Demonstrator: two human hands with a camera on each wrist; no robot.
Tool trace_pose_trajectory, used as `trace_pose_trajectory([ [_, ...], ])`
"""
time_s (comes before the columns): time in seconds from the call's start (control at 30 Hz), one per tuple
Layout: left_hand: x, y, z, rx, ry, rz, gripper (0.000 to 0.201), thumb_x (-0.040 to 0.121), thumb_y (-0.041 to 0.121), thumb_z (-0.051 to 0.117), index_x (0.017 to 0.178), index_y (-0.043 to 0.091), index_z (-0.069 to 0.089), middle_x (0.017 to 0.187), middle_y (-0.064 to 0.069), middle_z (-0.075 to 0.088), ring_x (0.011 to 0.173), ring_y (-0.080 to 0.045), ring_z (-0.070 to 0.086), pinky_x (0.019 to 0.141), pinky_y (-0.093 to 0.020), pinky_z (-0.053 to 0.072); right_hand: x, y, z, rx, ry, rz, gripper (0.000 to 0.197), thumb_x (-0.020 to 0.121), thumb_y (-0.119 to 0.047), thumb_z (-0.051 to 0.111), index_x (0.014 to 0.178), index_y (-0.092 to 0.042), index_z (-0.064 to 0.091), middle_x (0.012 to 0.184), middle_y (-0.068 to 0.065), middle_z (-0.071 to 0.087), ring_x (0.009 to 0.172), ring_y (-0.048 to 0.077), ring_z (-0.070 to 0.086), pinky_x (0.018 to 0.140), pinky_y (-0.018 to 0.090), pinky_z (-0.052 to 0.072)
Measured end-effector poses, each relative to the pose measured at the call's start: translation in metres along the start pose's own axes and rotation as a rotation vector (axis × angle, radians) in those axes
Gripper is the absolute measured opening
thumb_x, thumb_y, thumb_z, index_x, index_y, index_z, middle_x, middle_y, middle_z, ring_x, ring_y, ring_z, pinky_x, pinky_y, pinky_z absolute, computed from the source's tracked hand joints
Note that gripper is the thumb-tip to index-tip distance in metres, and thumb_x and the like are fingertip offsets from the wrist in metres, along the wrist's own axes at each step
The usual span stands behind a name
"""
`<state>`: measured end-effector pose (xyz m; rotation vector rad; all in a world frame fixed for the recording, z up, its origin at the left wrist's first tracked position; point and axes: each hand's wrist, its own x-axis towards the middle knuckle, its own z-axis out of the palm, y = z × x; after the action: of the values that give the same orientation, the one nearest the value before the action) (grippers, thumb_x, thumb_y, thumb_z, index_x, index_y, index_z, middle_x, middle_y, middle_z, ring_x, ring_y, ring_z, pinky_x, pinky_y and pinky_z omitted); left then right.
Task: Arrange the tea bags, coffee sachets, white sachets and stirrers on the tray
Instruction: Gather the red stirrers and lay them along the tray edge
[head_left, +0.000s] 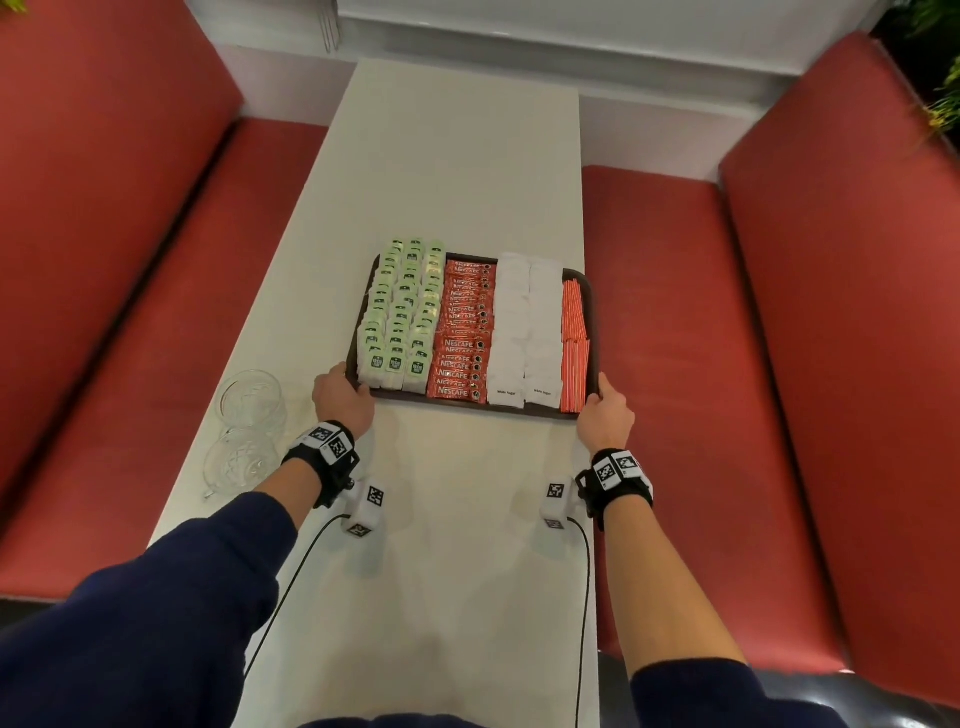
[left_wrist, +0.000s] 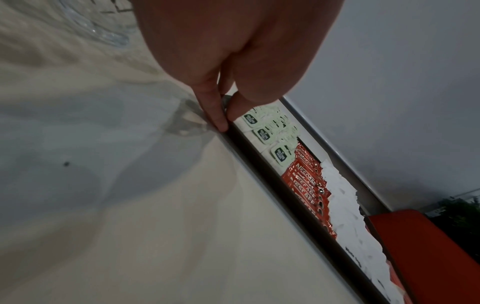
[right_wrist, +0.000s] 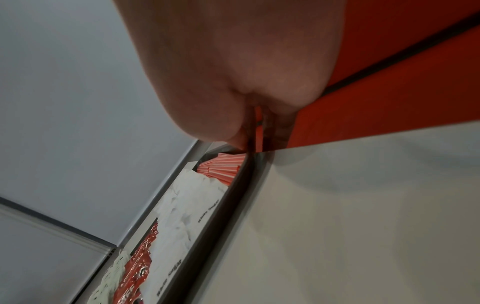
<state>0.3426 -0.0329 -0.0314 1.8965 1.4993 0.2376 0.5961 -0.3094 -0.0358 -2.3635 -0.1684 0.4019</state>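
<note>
A dark brown tray (head_left: 467, 404) lies on the white table. It holds rows of green tea bags (head_left: 402, 312), red coffee sachets (head_left: 462, 332), white sachets (head_left: 527, 327) and red-and-white striped stirrers (head_left: 574, 343). My left hand (head_left: 343, 397) grips the tray's near left corner, thumb over the rim (left_wrist: 259, 164) next to the tea bags (left_wrist: 262, 133). My right hand (head_left: 605, 415) grips the near right corner, thumb on the rim beside the stirrers (right_wrist: 223, 166). The white sachets (right_wrist: 187, 207) and coffee sachets (right_wrist: 140, 261) also show in the right wrist view.
Two clear glass mugs (head_left: 247, 426) stand on the table left of my left hand. Red padded benches (head_left: 779, 364) run along both sides of the long white table (head_left: 457, 156). A white wall closes the far end.
</note>
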Motion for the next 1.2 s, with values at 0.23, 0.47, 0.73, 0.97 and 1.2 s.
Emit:
trace_pose_trajectory([
  [0.23, -0.010, 0.014, -0.011, -0.004, -0.063, -0.025, 0.034, 0.101, 0.007, 0.063, 0.134, -0.002, 0.062, 0.133, -0.031, 0.060, 0.124, -0.046, 0.058, 0.104, -0.045, 0.046, -0.002, -0.005, -0.008, -0.044, -0.048, 0.009, 0.054, 0.113, -0.010, 0.043, 0.167, -0.015, 0.042, 0.142, 0.028, 0.064, 0.128, 0.048, 0.059, 0.108, 0.049, 0.051],
  [0.47, -0.088, 0.040, -0.076, -0.323, -0.025, 0.335, 0.032, 0.101, 0.016, 0.072, 0.132, 0.017, 0.070, 0.122, 0.003, 0.074, 0.111, -0.014, 0.070, 0.099, -0.030, 0.058, -0.072, -0.055, -0.015, 0.157, 0.204, -0.265, 0.034, 0.109, -0.017, 0.058, 0.142, -0.014, 0.065, 0.133, 0.007, 0.072, 0.121, 0.022, 0.066, 0.105, 0.035, 0.053],
  [0.73, -0.120, -0.053, -0.196, -0.300, 0.243, 0.365, 0.012, 0.101, 0.010, 0.070, 0.103, 0.019, 0.078, 0.102, 0.010, 0.078, 0.092, -0.008, 0.072, 0.080, -0.012, 0.053, -0.201, -0.120, 0.060, 0.257, -0.420, -0.437, 0.022, 0.095, -0.015, 0.081, 0.114, -0.023, 0.072, 0.103, -0.013, 0.078, 0.091, 0.002, 0.073, 0.077, 0.013, 0.055],
  [0.97, -0.071, -0.171, -0.203, -0.081, -0.053, 0.019, 0.021, 0.106, 0.021, 0.060, 0.124, 0.023, 0.071, 0.117, -0.005, 0.077, 0.112, -0.028, 0.072, 0.103, -0.041, 0.054, -0.277, -0.142, 0.166, 0.035, -0.732, -0.506, 0.092, 0.070, -0.031, 0.101, 0.146, -0.026, 0.048, 0.144, -0.005, 0.061, 0.124, 0.017, 0.063, 0.103, 0.036, 0.055],
  [1.2, -0.051, -0.184, -0.189, -0.217, -0.262, 0.147, 0.018, 0.104, 0.016, 0.065, 0.114, 0.019, 0.079, 0.099, 0.004, 0.082, 0.092, -0.010, 0.079, 0.095, -0.045, 0.065, -0.308, -0.162, 0.220, 0.104, -0.528, -0.423, 0.089, 0.070, -0.039, 0.096, 0.142, -0.028, 0.045, 0.136, -0.004, 0.060, 0.118, 0.020, 0.063, 0.096, 0.042, 0.057],
])
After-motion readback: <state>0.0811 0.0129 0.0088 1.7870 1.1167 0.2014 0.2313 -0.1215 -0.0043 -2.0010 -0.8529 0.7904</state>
